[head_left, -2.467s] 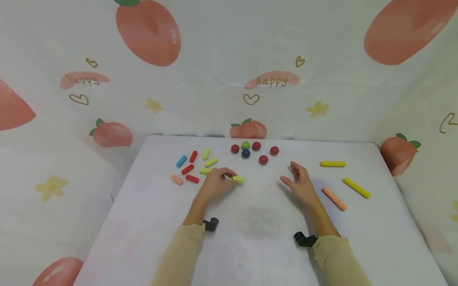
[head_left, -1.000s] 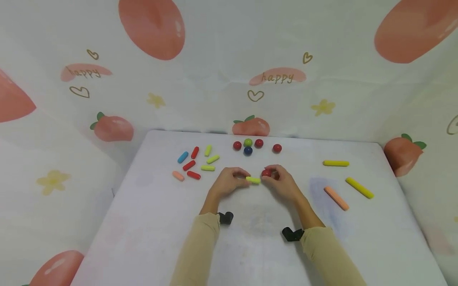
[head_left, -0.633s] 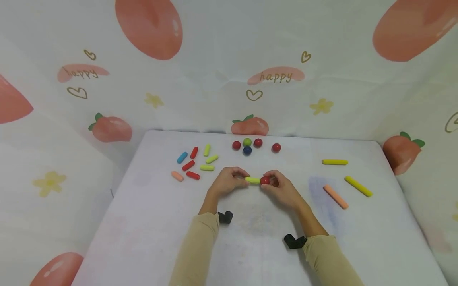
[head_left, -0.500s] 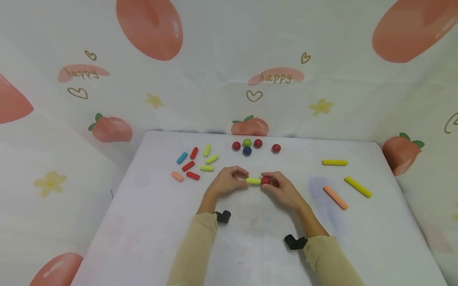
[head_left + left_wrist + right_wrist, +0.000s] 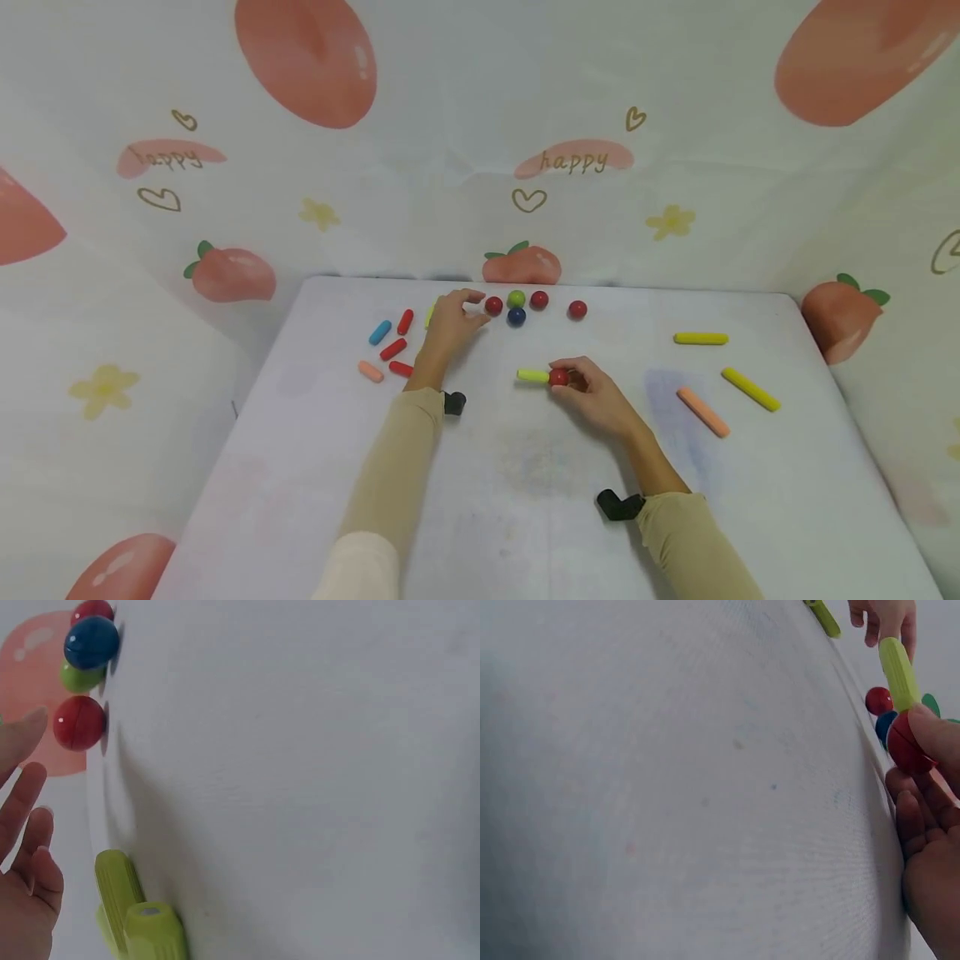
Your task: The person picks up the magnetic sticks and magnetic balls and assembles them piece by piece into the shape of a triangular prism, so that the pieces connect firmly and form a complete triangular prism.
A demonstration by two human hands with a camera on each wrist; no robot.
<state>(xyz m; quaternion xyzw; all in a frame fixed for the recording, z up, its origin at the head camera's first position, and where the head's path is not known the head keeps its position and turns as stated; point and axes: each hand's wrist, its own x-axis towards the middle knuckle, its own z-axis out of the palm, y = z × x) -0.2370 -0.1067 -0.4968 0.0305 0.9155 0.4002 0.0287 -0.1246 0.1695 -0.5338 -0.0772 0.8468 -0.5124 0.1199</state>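
Note:
My right hand [image 5: 597, 402] pinches a red ball [image 5: 907, 746] between thumb and fingers over the middle of the table. A short yellow-green rod [image 5: 898, 673] juts out from that ball to the left, joined end-on to it. At the back, my left hand [image 5: 448, 327] holds nothing; its thumb and index finger are spread just left of another red ball [image 5: 79, 724]. Beside this ball stand a green ball [image 5: 516, 298], a dark blue ball [image 5: 517, 317] and one more red ball [image 5: 539, 300]. The left hand partly covers the short yellow-green rods [image 5: 120, 892].
A lone red ball [image 5: 577, 310] lies right of the ball group. At left are a short blue rod [image 5: 380, 332], several red rods [image 5: 393, 349] and a peach rod [image 5: 371, 372]. Longer yellow rods [image 5: 701, 339] and a long peach rod [image 5: 702, 412] lie at right.
My right hand picked up a red ball and it met the rod's end. The left hand then let go of the yellow-green rod and moved back and left to the balls.

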